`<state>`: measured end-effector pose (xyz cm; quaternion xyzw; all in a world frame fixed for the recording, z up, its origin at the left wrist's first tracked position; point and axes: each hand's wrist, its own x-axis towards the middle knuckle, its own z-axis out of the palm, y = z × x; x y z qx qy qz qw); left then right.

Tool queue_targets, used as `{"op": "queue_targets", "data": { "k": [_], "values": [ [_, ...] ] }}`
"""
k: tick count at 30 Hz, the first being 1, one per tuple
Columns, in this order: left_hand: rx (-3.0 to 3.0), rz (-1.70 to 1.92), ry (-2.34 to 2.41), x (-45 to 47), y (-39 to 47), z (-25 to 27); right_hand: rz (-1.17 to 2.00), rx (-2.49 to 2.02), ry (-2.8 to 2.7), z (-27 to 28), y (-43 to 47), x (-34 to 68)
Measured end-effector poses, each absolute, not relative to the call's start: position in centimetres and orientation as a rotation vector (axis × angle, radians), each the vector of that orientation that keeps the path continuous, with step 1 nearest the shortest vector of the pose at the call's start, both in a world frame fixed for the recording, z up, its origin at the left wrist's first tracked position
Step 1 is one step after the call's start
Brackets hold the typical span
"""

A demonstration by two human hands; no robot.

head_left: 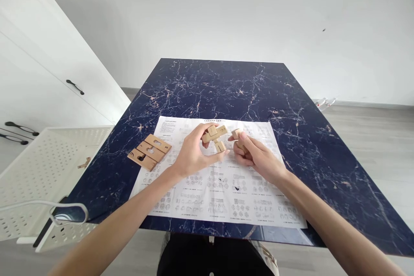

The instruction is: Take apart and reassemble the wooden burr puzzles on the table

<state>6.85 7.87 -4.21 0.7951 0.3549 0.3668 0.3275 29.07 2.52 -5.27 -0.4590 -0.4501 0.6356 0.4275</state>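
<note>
Above a printed instruction sheet (207, 207), my left hand (193, 151) is closed around several interlocked wooden puzzle pieces (214, 134). Dark markings show on these light blocks. Just to their right, my right hand (258, 157) pinches a notched wooden puzzle piece (237, 133), its lower part covered by my fingers. A small gap lies between this piece and the joined ones. Left of my hands, flat wooden boards (149, 152) with keyhole-like cutouts and numbers rest partly on the sheet's left edge.
All this is on a dark blue marbled table (213, 86). A white perforated rack (48, 168) with a white cable (42, 202) stands at the left, holding a small wooden piece (84, 163). White cabinets (42, 60) with black handles are behind it.
</note>
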Motion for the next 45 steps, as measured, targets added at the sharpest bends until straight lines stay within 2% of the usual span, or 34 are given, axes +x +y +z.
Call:
{"op": "queue_targets", "data": {
  "k": [9, 18, 22, 28, 35, 37, 41, 45],
  "values": [
    [2.283, 0.963, 0.908, 6.7, 8.0, -5.6, 1.751, -1.060, -1.275, -4.3, 2.4, 29.5],
    [2.567, 0.888, 0.809, 6.5, 8.0, -6.6, 2.077, -0.890, -1.163, -4.8, 2.3, 29.6],
    [2.581, 0.899, 0.802, 6.7, 7.8, -6.6, 2.113, -0.816, -1.152, -4.9, 2.4, 29.4],
    [2.528, 0.873, 0.743, 6.6, 7.8, -6.5, 1.904, -1.009, -1.357, -4.8, 2.1, 29.1],
    [2.540, 0.909, 0.863, 6.5, 7.8, -6.6, 1.138, -1.450, -1.424, -5.8, 1.5, 27.4],
    [2.542, 0.947, 0.884, 6.6, 7.8, -6.6, 1.020, -1.513, -1.442, -6.0, 1.3, 27.1],
    [2.555, 0.987, 0.898, 6.8, 7.6, -6.7, 1.030, -1.474, -1.417, -6.0, 1.1, 26.8],
    [2.542, 1.019, 0.886, 6.7, 7.6, -6.7, 1.344, -1.238, -1.344, -5.8, 1.3, 27.0]
  ]
}}
